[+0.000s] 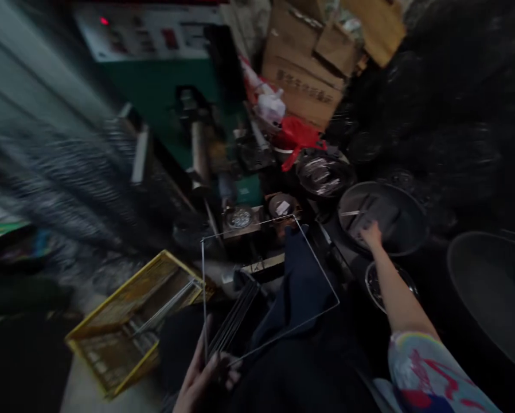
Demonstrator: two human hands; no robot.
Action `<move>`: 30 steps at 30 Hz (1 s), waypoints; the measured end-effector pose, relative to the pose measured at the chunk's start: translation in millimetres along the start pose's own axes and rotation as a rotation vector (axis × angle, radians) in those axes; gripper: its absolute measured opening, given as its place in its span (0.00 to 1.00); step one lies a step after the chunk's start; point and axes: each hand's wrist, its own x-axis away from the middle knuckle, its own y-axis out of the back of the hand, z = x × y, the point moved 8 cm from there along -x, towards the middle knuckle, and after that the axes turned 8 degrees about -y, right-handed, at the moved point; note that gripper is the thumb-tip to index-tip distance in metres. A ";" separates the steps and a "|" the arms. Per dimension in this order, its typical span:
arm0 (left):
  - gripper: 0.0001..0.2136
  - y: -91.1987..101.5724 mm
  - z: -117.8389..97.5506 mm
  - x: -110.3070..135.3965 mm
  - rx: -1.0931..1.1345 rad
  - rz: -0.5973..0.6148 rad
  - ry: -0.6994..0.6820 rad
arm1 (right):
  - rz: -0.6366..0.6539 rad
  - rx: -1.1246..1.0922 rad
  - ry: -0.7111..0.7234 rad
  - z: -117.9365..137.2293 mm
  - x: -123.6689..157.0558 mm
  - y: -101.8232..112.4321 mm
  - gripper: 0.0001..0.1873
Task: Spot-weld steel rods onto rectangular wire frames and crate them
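Observation:
My left hand [210, 370] is closed around a thin metal wire frame [203, 275], bent into a large four-cornered loop. Several thin straight rods [235, 315] also run up from the same fingers. The loop stands over my dark-clothed lap [304, 275]. My right hand [371, 235] reaches out over a wide, dark round pan [406, 229]. Its fingers are at a dark, flat item [378, 212] in the pan, which I cannot make out; blur hides whether they grip it.
A yellow-rimmed crate [115, 310] with thin rods stands at left. Ahead is a green machine [154, 86] with a small bowl of metal bits [239, 217]. A red bag [298, 135] and cardboard box [303, 74] lie behind. Another large dark basin [494, 287] is at right.

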 end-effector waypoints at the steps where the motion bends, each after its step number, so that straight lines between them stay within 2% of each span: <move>1: 0.49 2.9 -1.5 1.1 0.020 0.009 -0.025 | 0.027 -0.016 0.019 8.9 12.8 -3.7 0.18; 4: 0.49 11.4 -3.0 2.0 0.052 0.058 -0.091 | 0.203 -0.130 0.135 41.2 79.9 -19.7 0.22; 6: 0.48 16.2 -2.1 1.7 0.076 0.091 -0.124 | 0.456 -0.316 0.271 71.7 145.6 -35.2 0.25; 8: 0.47 20.5 -1.2 1.5 0.101 0.112 -0.150 | 0.759 -0.401 0.435 105.0 217.5 -50.9 0.30; 10: 0.47 25.3 -0.8 2.5 0.129 0.119 -0.170 | 0.996 -0.299 0.620 131.2 280.9 -64.6 0.41; 12: 0.47 31.0 -0.8 5.0 0.159 0.117 -0.188 | 1.122 -0.112 0.778 146.6 324.3 -76.3 0.51; 13: 0.47 34.2 -0.7 6.8 0.175 0.112 -0.194 | 1.154 -0.028 0.838 151.4 338.3 -81.2 0.53; 17: 0.46 45.7 -0.4 14.1 0.226 0.091 -0.214 | 1.207 0.127 0.990 163.7 365.8 -93.9 0.47; 21: 0.47 48.4 -3.0 16.3 0.253 0.108 -0.255 | 1.105 0.156 1.072 169.9 366.9 -104.5 0.45; 26: 0.46 47.3 -4.0 14.3 0.299 0.121 -0.263 | 0.987 0.172 1.045 167.0 354.7 -117.2 0.50; 30: 0.44 48.1 -3.5 13.3 0.283 0.111 -0.259 | 1.025 0.161 1.035 167.4 359.0 -111.6 0.52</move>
